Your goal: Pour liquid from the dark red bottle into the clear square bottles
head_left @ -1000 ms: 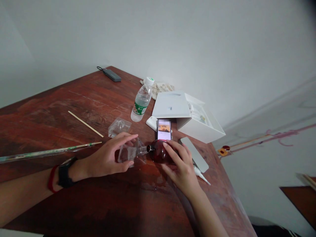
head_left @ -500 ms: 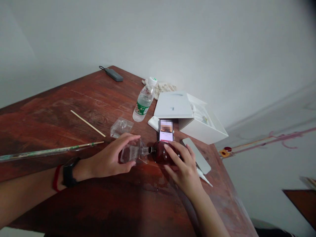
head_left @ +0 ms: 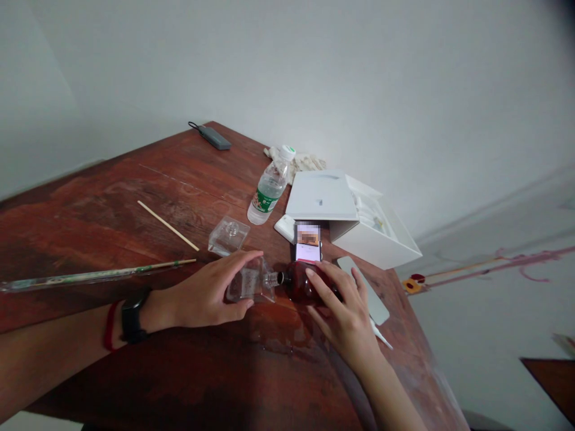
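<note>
My left hand (head_left: 202, 291) is closed round a clear square bottle (head_left: 250, 282), fingers on its far side and thumb on the near side. Its ridged neck points right. My right hand (head_left: 348, 308) grips a dark reddish-brown bottle (head_left: 298, 288) from above and the right, its mouth facing left. The two bottle mouths meet or nearly touch; I cannot tell which. Just below them, a wet patch of liquid (head_left: 281, 342) spreads on the wooden table (head_left: 202, 371). Another clear square piece with a round knob (head_left: 229, 234) sits beyond my left hand.
A water bottle (head_left: 268, 190) stands behind, near a white box (head_left: 377, 239). A lit phone (head_left: 308, 248) leans close by the dark bottle. Thin sticks (head_left: 168, 225) lie left; a pale flat slab (head_left: 371, 293) and a white nozzle (head_left: 381, 336) lie right.
The view has shifted slightly, so everything appears a little farther right and lower. The wet patch under the bottles looks larger. Both hands keep their holds.
</note>
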Demonstrator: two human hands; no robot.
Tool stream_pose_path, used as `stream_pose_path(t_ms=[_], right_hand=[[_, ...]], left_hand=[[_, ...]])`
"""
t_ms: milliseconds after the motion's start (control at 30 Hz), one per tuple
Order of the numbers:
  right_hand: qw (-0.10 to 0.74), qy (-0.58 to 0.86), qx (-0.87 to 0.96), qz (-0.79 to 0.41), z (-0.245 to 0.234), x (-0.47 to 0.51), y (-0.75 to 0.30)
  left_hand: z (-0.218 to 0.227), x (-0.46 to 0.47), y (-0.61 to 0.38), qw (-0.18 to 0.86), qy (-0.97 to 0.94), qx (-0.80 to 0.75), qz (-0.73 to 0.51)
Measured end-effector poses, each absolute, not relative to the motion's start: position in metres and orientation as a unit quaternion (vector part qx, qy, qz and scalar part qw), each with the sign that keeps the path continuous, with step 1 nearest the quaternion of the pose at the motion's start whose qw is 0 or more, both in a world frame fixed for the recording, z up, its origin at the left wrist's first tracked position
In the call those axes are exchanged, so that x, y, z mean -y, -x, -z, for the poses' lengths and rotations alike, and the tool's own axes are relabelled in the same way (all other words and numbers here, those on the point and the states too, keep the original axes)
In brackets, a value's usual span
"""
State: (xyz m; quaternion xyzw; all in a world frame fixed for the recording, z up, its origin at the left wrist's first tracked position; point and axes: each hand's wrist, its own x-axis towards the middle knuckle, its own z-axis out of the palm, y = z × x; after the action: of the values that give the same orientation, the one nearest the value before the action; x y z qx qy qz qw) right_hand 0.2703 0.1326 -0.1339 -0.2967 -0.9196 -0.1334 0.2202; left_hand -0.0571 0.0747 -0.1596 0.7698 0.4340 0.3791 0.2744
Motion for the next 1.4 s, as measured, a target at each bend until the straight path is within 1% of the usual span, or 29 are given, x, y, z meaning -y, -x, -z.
stream_pose_path(t_ms=[333,500,733,1133,1400], right_hand=[[0.212,0.287,0.925,0.128,0.120,-0.134,-0.266],[0.225,0.281,0.925,0.124,0.115,-0.135,-0.261],[0.214,0.269,0.930,0.132,0.108,-0.135,-0.258],[0.187,0.244,0.941,0.145,0.104,-0.142,-0.260],[0.184,0.237,0.944,0.139,0.097,-0.143,-0.255]], left_hand=[[0.155,-0.075,0.057,0.282,-0.765,-0.440,-0.377],[0.156,-0.073,0.056,0.271,-0.764,-0.450,-0.374],[0.155,-0.073,0.056,0.262,-0.768,-0.452,-0.371],[0.154,-0.075,0.055,0.282,-0.752,-0.472,-0.363],[0.158,-0.075,0.054,0.331,-0.729,-0.466,-0.376]])
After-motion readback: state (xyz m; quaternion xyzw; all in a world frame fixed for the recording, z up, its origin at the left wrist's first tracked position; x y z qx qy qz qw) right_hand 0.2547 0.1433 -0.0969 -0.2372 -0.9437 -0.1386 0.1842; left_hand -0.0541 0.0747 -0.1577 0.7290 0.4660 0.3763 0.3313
